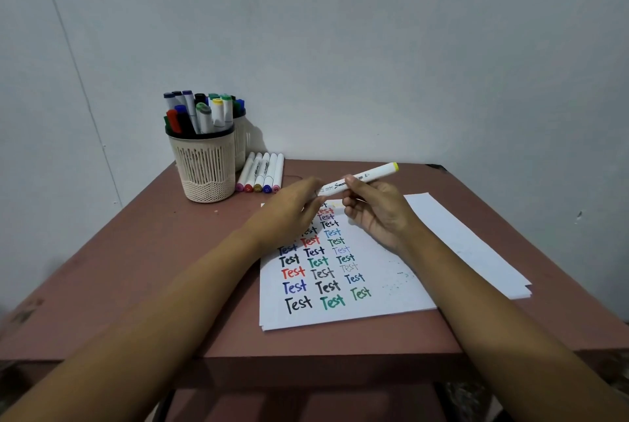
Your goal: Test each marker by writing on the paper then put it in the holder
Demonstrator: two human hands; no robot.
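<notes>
my right grip point(377, 214) clasps the yellow marker point(371, 174) above the paper point(391, 299); my left grip point(289, 214) pinches its other end. a hard tug could jerk the tip and smear the paper, i judge. the holder point(207, 166) stands well left.

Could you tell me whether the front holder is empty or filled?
Filled: the front holder has many capped markers standing in it.
</notes>
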